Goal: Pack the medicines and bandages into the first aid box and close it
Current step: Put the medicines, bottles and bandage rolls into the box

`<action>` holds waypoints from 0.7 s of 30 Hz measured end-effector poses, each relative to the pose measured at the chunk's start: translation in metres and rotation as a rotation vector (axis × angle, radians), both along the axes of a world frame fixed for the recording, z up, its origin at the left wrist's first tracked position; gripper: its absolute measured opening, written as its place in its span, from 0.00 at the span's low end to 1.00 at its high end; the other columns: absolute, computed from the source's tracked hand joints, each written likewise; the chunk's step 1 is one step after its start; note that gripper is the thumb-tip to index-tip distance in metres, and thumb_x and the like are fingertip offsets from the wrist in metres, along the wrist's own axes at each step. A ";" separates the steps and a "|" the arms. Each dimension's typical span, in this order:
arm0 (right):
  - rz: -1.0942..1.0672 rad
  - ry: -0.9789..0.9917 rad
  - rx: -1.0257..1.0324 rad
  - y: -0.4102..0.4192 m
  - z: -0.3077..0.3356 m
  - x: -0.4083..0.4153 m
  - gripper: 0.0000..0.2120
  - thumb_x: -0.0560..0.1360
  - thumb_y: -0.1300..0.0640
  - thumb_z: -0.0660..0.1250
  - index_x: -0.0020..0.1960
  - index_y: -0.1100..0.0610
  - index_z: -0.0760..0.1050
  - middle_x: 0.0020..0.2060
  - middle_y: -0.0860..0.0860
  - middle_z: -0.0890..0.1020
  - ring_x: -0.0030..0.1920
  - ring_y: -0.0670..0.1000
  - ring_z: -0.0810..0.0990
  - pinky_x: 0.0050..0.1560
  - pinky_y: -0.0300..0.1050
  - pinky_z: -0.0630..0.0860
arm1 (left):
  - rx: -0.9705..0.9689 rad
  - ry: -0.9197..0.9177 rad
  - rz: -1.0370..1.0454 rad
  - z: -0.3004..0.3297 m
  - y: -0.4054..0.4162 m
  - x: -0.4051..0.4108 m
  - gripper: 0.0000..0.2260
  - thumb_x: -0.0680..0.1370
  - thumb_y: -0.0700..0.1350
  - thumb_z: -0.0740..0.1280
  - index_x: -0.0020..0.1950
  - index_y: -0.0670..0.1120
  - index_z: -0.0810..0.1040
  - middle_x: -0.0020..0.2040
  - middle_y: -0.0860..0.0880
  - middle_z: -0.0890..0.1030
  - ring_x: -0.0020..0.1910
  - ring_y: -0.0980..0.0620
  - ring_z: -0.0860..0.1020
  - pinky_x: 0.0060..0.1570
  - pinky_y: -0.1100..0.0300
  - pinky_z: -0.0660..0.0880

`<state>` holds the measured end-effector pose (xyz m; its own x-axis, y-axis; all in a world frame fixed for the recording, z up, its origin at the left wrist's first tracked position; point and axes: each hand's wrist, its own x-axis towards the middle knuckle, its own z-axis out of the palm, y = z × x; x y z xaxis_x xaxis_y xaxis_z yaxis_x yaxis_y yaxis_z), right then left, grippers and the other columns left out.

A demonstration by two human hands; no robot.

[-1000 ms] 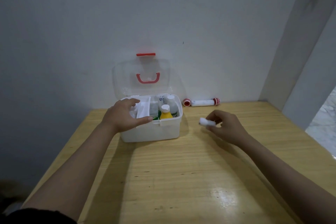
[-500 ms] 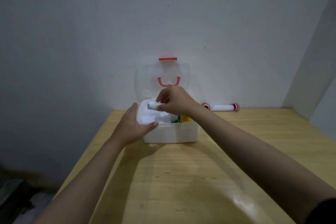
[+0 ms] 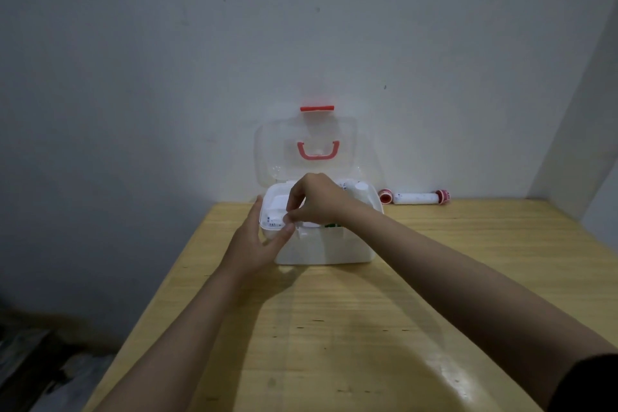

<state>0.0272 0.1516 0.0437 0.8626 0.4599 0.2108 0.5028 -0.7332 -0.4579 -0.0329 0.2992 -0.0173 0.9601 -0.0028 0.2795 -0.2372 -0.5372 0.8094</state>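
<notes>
Gaping white first aid box (image 3: 322,249), red handle (image 3: 318,151) | left hand (image 3: 253,244) grips corner | right hand (image 3: 317,200): hold unclear

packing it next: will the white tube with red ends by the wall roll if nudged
Likely yes: the tube looks round and lies on its side on the smooth table. The wall behind should stop it. Probably light, being slim.

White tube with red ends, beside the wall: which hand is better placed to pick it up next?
Probably the right hand. The white tube lies right of the first aid box, on that hand's side. The left hand grips the box's front left corner and would have to cross over.
</notes>
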 end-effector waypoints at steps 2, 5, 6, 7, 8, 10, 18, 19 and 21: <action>-0.017 -0.023 0.088 -0.009 0.007 -0.001 0.08 0.70 0.55 0.73 0.44 0.60 0.83 0.42 0.52 0.85 0.40 0.46 0.80 0.41 0.37 0.76 | -0.033 -0.006 0.003 -0.002 -0.001 0.001 0.27 0.75 0.53 0.67 0.67 0.63 0.54 0.51 0.72 0.64 0.45 0.71 0.71 0.34 0.75 0.71; -0.096 -0.108 0.212 -0.038 0.017 0.002 0.09 0.71 0.53 0.71 0.45 0.59 0.83 0.42 0.50 0.85 0.37 0.41 0.78 0.42 0.35 0.76 | -0.077 -0.004 0.021 -0.009 -0.001 0.004 0.33 0.74 0.55 0.67 0.75 0.58 0.54 0.60 0.63 0.67 0.54 0.59 0.71 0.39 0.72 0.70; -0.137 -0.128 0.254 -0.050 0.018 0.005 0.09 0.72 0.53 0.71 0.45 0.58 0.83 0.41 0.49 0.84 0.36 0.40 0.77 0.43 0.36 0.76 | -0.097 0.000 0.027 -0.012 -0.001 0.005 0.34 0.74 0.56 0.67 0.75 0.57 0.54 0.61 0.62 0.66 0.57 0.58 0.69 0.43 0.72 0.69; -0.184 -0.144 0.292 -0.065 0.017 0.009 0.08 0.72 0.54 0.71 0.45 0.59 0.83 0.40 0.49 0.84 0.36 0.40 0.78 0.42 0.37 0.76 | -0.120 0.000 0.031 -0.014 -0.001 0.005 0.34 0.74 0.56 0.67 0.75 0.58 0.54 0.62 0.61 0.66 0.58 0.58 0.69 0.47 0.70 0.69; -0.237 -0.163 0.323 -0.079 0.014 0.013 0.08 0.72 0.54 0.71 0.44 0.59 0.83 0.39 0.49 0.84 0.35 0.41 0.78 0.42 0.37 0.75 | -0.145 0.000 0.035 -0.016 -0.002 0.006 0.34 0.74 0.56 0.67 0.75 0.58 0.54 0.63 0.62 0.66 0.59 0.58 0.69 0.50 0.67 0.69; -0.359 -0.201 0.365 -0.110 0.002 0.023 0.07 0.72 0.56 0.70 0.43 0.59 0.83 0.39 0.51 0.85 0.37 0.45 0.79 0.44 0.40 0.75 | -0.187 0.002 0.041 -0.020 -0.002 0.008 0.33 0.73 0.58 0.67 0.74 0.61 0.56 0.63 0.62 0.66 0.60 0.57 0.70 0.55 0.61 0.72; -0.679 -0.120 -0.074 -0.204 -0.081 0.062 0.16 0.72 0.60 0.65 0.59 0.55 0.78 0.53 0.55 0.81 0.54 0.58 0.76 0.49 0.51 0.75 | -0.209 -0.031 0.075 -0.028 -0.005 0.015 0.32 0.70 0.60 0.68 0.71 0.64 0.59 0.61 0.62 0.69 0.58 0.54 0.73 0.50 0.57 0.78; -0.674 -0.125 -0.159 -0.208 -0.089 0.064 0.17 0.72 0.61 0.63 0.61 0.54 0.77 0.53 0.55 0.80 0.53 0.58 0.75 0.48 0.50 0.73 | -0.213 -0.030 0.075 -0.028 -0.005 0.014 0.34 0.68 0.63 0.67 0.71 0.65 0.59 0.60 0.63 0.69 0.58 0.54 0.74 0.50 0.56 0.78; -0.652 -0.144 -0.243 -0.212 -0.100 0.068 0.20 0.72 0.62 0.60 0.62 0.53 0.75 0.55 0.54 0.79 0.54 0.59 0.73 0.50 0.51 0.71 | -0.221 -0.032 0.079 -0.028 -0.005 0.015 0.35 0.65 0.66 0.66 0.70 0.66 0.59 0.58 0.66 0.69 0.57 0.55 0.74 0.49 0.57 0.79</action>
<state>0.0948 -0.0603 -0.0563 0.9495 -0.0917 0.3001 -0.0298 -0.9783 -0.2049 -0.0178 0.2944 -0.0452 0.9456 0.1364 0.2954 -0.2291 -0.3656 0.9021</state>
